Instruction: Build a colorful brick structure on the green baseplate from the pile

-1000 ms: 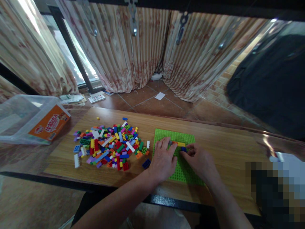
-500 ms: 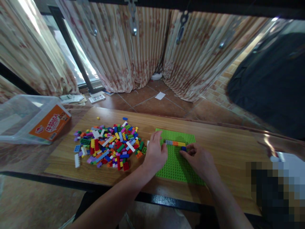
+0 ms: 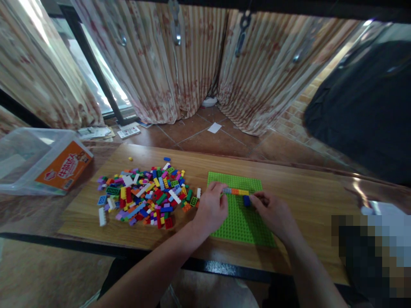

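Note:
A green studded baseplate (image 3: pixel 237 226) lies in front of me. Across its upper part runs a joined row of toy bricks (image 3: pixel 236 191), grey at the left, then orange, then yellow. My left hand (image 3: pixel 212 205) is closed around the grey end, its fingertips over the top and the thumb below; that end is partly hidden. A dark blue brick (image 3: pixel 246 200) sits just below the yellow end, held at its right side by the fingertips of my right hand (image 3: pixel 269 209). Whether the blue brick touches the plate I cannot tell.
Left of the plate spreads a heap of mixed toy bricks (image 3: pixel 144 196) on the wooden table (image 3: pixel 308 205). A clear plastic bin (image 3: pixel 19 141) with an orange label stands at the far left. A white brick (image 3: pixel 198 193) lies between heap and left hand.
My left hand has moved slightly and its fingers have closed onto the grey end of the row. The blue brick has tilted or turned and more of it shows by my right fingertips.

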